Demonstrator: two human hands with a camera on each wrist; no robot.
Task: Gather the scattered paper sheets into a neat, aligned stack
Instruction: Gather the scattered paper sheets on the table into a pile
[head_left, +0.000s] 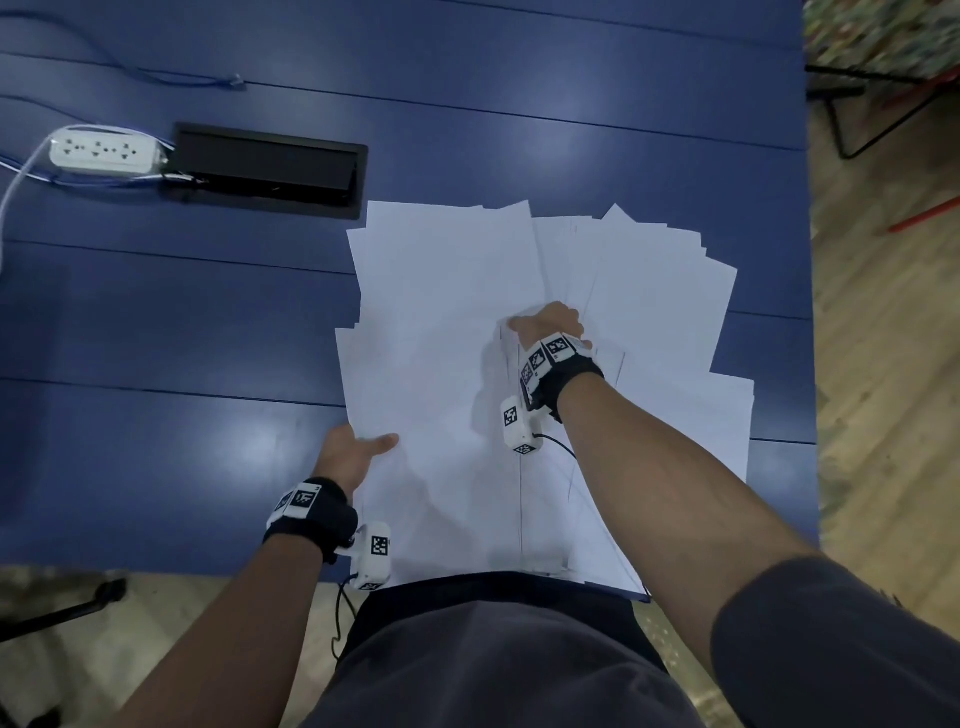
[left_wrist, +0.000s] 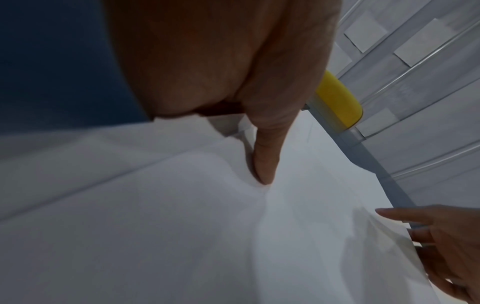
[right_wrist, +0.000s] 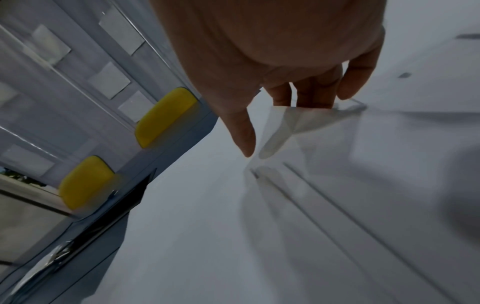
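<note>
Holding unprinted paper sheets (head_left: 441, 322), left hand (head_left: 349, 457), right hand (head_left: 550, 325).

The paper sheets (head_left: 447, 312) are plain white and lie flat in a loose, overlapping spread on the blue tabletop (head_left: 156, 322) — near its right side, reaching from the near edge toward the middle. Their edges are fanned and misaligned: corners jut out along the far and right sides, and the left edges step unevenly. One sheet is lifted and curled near the spread's centre.
</note>
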